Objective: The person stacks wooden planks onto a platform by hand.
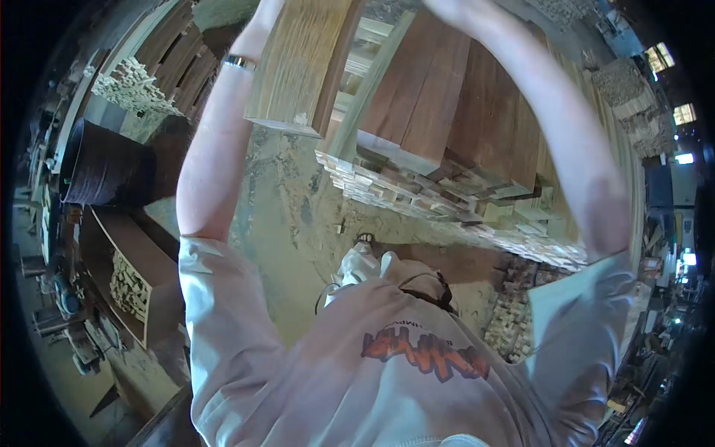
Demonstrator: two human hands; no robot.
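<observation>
Both my arms reach up to the top edge of the head view. My left hand [264,18], above a wristwatch, is beside the left side of a thick light-brown wooden piece [298,71]; its fingers are out of sight. My right hand [450,9] is cut off at the top edge, above reddish-brown boards [424,82], and its fingers do not show either. Whether either hand grips the wood cannot be seen. The thick piece is raised at a slant beside the boards, which lie on a stack of thin wooden strips [402,195].
A dark round bin [112,164] and an open wooden box [153,279] holding small pieces stand at left. More strip stacks [138,86] are at upper left. Wood blocks [510,328] lie low on the right, beside my body. My foot [365,238] is on the dusty floor [287,223].
</observation>
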